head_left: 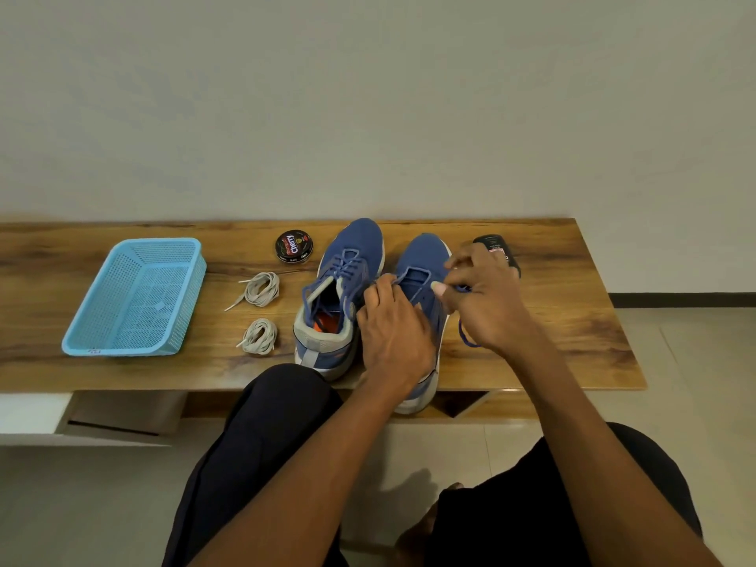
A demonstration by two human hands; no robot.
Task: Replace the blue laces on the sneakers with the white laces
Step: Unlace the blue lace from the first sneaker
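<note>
On the desk (pixel 532 321), my left hand (pixel 394 337) pinches the blue lace (pixel 466 339) at the right sneaker (pixel 423 259), toe pointing away; my right hand (pixel 487 304), nearer, grips its loose length. White laces (pixel 262 289) wait left.

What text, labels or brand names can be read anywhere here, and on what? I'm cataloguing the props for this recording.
"Cherry": large white lettering on the lid of the round black polish tin.
Small print along that lid's lower edge: too small to read.
Label on the black bottle behind the right hand: red and white, too blurred to read.
Small dark mark on the near rim of the blue basket: unreadable.
No readable text shows on the sneakers.
</note>
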